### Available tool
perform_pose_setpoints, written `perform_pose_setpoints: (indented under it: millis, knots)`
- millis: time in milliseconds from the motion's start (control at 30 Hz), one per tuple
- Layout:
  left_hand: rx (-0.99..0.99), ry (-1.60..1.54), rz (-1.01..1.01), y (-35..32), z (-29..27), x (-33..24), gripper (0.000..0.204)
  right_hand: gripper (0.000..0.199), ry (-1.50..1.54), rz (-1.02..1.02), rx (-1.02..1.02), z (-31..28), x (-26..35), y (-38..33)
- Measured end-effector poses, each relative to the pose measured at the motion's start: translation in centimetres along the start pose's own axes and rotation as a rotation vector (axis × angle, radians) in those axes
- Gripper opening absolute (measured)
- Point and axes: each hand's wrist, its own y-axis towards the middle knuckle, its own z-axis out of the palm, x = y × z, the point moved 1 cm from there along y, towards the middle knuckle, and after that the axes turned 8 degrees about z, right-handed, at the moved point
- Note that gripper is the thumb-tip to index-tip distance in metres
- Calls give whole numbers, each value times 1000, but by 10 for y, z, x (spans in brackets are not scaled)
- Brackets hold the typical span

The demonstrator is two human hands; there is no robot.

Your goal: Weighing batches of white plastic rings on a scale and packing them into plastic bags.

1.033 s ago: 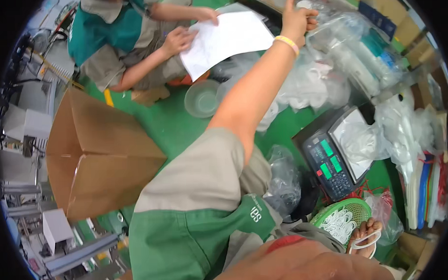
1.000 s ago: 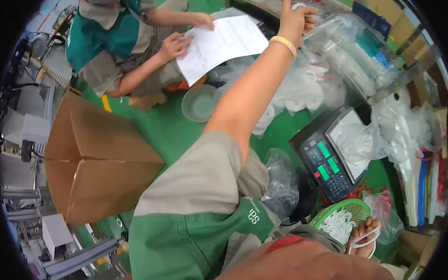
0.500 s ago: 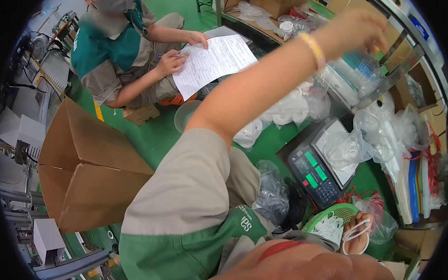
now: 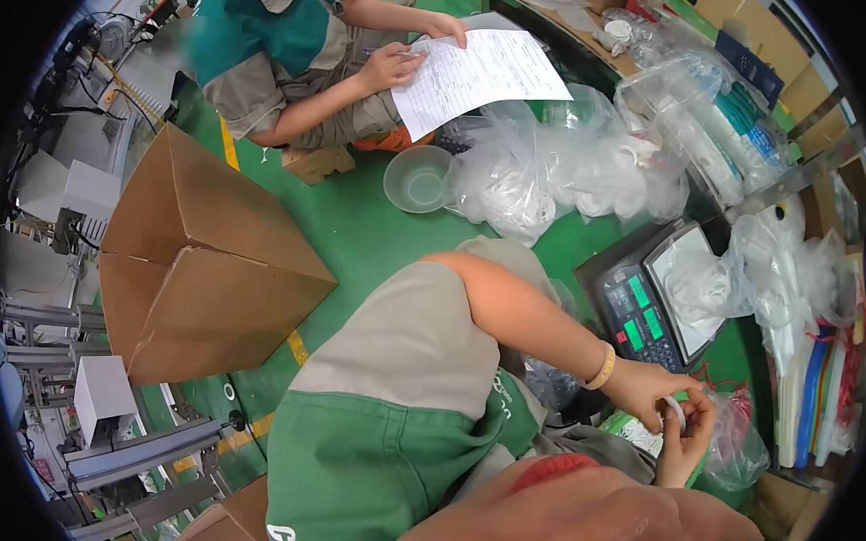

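Note:
My left hand (image 4: 642, 389), with a yellow band on its wrist, is down at the lower right and pinches a small white ring (image 4: 675, 414). My right hand (image 4: 689, 449) comes up from below and curls its fingers around the same ring. Under both hands is a green basket (image 4: 622, 425) holding white pieces. Just beyond them a weighing scale (image 4: 650, 306) with green displays carries a clear bag on its pan.
A co-worker sits on the green floor at the top, holding a sheet of paper (image 4: 479, 75). Nearby are a clear bowl (image 4: 418, 178), heaped clear plastic bags (image 4: 563, 166), a large open cardboard box (image 4: 199, 255) at left and stacked bags (image 4: 796, 286) at right.
My left arm, stretched up toward the far upper right before, has swung down, and its hand now meets my right hand over the green basket. The view has tilted a little.

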Motion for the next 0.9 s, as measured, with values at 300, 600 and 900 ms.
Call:
perform_pose_setpoints:
  millis: [300, 600, 900]
  knots:
    - [3, -245, -105, 8, -23, -3, 37, 22, 1, -18, -108, -4, -2, -4]
    - [246, -788, -133, 10, -26, -12, 50, 30, -107, -37, -42, -7, -16, 2]
    - [226, -674, -88, -7, -39, -18, 51, 23, 72, -17, 2, 7, -10, 13]
